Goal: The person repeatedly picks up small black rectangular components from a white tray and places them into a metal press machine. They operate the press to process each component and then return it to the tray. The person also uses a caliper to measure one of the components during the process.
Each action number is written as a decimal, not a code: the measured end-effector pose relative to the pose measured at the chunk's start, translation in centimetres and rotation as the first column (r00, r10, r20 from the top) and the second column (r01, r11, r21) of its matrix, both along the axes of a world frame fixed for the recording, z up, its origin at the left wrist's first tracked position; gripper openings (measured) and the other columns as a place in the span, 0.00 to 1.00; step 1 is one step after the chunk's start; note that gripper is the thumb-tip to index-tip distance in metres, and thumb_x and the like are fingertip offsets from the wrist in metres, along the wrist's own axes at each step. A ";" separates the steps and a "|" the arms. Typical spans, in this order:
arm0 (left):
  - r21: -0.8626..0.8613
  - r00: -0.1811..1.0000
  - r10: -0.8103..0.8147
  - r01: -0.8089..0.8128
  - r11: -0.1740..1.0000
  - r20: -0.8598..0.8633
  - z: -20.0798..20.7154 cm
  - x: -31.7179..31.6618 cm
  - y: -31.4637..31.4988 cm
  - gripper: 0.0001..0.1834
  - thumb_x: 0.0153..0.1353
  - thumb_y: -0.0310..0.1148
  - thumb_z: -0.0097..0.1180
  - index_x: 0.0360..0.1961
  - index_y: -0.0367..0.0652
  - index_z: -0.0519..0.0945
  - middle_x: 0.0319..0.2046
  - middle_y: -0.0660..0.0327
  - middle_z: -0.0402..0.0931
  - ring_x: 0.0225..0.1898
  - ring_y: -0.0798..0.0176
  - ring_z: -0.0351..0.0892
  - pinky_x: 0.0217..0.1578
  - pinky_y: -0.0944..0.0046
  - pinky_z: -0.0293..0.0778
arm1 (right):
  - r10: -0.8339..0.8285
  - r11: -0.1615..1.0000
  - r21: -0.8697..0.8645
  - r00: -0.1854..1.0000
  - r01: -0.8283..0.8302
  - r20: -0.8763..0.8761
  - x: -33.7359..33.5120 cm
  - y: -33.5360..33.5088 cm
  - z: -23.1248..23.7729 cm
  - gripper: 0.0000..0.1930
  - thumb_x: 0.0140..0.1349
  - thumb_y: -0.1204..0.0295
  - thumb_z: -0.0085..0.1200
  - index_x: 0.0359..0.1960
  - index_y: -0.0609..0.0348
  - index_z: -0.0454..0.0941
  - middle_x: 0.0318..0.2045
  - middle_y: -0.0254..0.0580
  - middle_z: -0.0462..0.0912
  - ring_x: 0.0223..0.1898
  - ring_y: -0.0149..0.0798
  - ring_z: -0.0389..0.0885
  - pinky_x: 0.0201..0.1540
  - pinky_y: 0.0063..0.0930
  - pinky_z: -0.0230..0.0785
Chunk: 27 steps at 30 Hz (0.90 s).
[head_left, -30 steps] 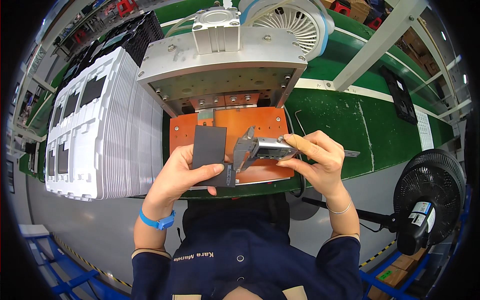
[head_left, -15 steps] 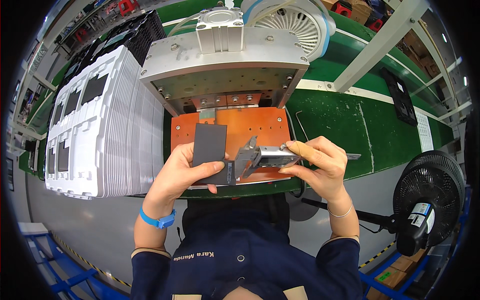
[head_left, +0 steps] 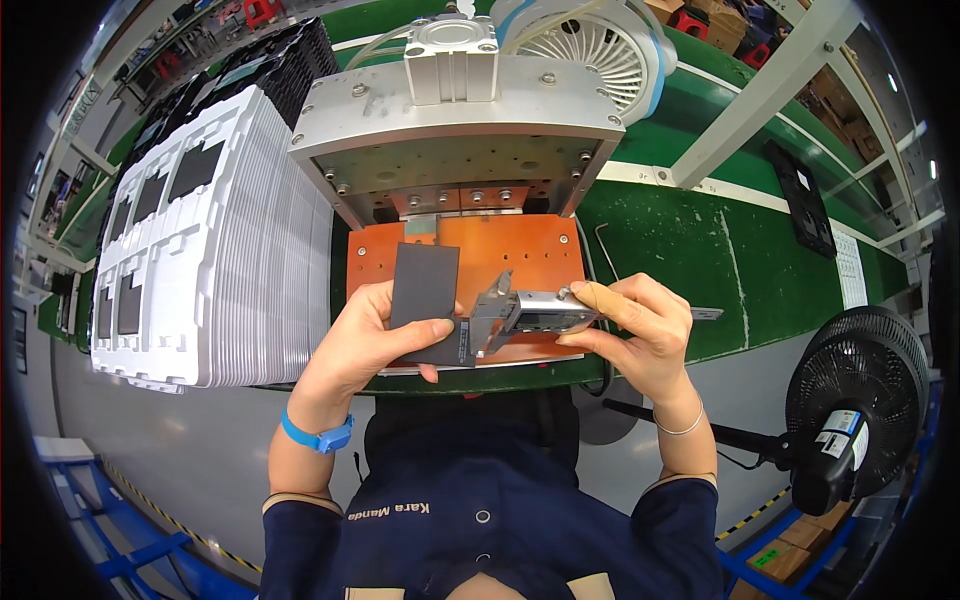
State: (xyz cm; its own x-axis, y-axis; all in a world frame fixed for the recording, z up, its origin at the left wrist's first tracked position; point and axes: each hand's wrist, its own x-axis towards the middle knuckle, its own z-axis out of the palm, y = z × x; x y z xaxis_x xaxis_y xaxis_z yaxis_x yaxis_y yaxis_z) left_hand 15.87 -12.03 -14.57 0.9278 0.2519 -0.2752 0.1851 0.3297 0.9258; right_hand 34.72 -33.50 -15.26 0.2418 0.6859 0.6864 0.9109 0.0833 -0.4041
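My left hand [head_left: 385, 335] grips a thin dark grey L-shaped flat piece [head_left: 424, 285], with the thumb pressed on its face and the other fingers behind it. A small printed patch marks the piece's lower right end. In my right hand [head_left: 645, 325] is a digital caliper [head_left: 545, 312], pinched between thumb and fingers, its display tilted toward me. The caliper's jaws are beside the right edge of the flat piece's lower end; whether they touch it I cannot tell. Both hands are above the orange plate [head_left: 545, 240] of a metal press [head_left: 335, 120].
A tall stack of white plastic trays [head_left: 250, 240] holding dark flat pieces stands at the left, with black trays [head_left: 270, 75] behind. A white fan [head_left: 600, 60] is behind the press. At right are a hex key [head_left: 603, 245], a black tray [head_left: 800, 195] and a black fan [head_left: 860, 400].
The view has shifted slightly, so the press and trays appear a little further right. Both hands keep their holds, and the caliper stays beside the flat piece.
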 end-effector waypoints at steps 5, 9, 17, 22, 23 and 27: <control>0.010 1.000 -0.014 0.014 1.000 0.000 0.1 0.0 -0.2 0.13 0.62 0.28 0.61 0.45 0.32 0.80 0.35 0.55 0.82 0.31 0.66 0.84 0.25 0.70 0.82 | -0.018 1.000 0.004 1.000 0.018 -0.001 0.0 -0.2 0.3 0.25 0.39 0.64 0.74 0.44 0.52 0.87 0.22 0.31 0.78 0.21 0.30 0.74 0.23 0.22 0.65; 0.055 0.997 -0.041 0.045 0.997 -0.064 2.5 -1.6 -1.2 0.14 0.67 0.28 0.56 0.50 0.32 0.75 0.36 0.58 0.81 0.30 0.68 0.83 0.29 0.70 0.81 | -0.081 0.996 0.034 0.994 0.084 -0.079 1.6 -1.8 1.0 0.27 0.37 0.69 0.75 0.45 0.59 0.85 0.26 0.32 0.81 0.24 0.29 0.74 0.24 0.23 0.65; 0.807 0.743 0.318 -0.566 -0.169 0.588 8.9 -15.5 -0.8 0.11 0.58 0.18 0.56 0.43 0.32 0.82 0.36 0.44 0.83 0.34 0.54 0.83 0.37 0.63 0.77 | -0.550 0.830 -0.162 0.732 0.534 -0.402 12.6 -8.0 -6.7 0.23 0.56 0.73 0.68 0.53 0.69 0.78 0.39 0.41 0.84 0.39 0.28 0.79 0.46 0.23 0.72; 0.783 0.730 0.413 -0.266 -0.563 0.545 11.0 -16.5 5.5 0.26 0.43 0.13 0.51 0.45 0.43 0.86 0.46 0.55 0.83 0.46 0.55 0.83 0.48 0.63 0.76 | -0.785 0.598 -0.345 0.616 0.724 -0.067 16.9 -12.0 -14.6 0.23 0.58 0.61 0.66 0.51 0.63 0.80 0.30 0.43 0.77 0.30 0.39 0.76 0.36 0.35 0.70; 0.797 0.722 0.456 -0.219 -0.563 0.520 10.5 -16.2 6.1 0.25 0.44 0.15 0.53 0.44 0.45 0.87 0.45 0.57 0.84 0.44 0.55 0.82 0.47 0.63 0.77 | -0.784 0.597 -0.319 0.619 0.736 -0.040 16.7 -11.5 -15.0 0.23 0.58 0.61 0.65 0.50 0.63 0.80 0.31 0.43 0.76 0.30 0.39 0.75 0.35 0.35 0.70; 0.869 0.779 0.516 -0.074 -0.489 0.356 8.2 -16.4 7.5 0.22 0.46 0.17 0.56 0.45 0.44 0.86 0.47 0.58 0.83 0.46 0.55 0.81 0.47 0.61 0.77 | -0.800 0.562 -0.309 0.599 0.768 0.033 15.3 -9.0 -14.5 0.23 0.60 0.59 0.64 0.50 0.63 0.80 0.36 0.43 0.72 0.33 0.44 0.74 0.38 0.37 0.69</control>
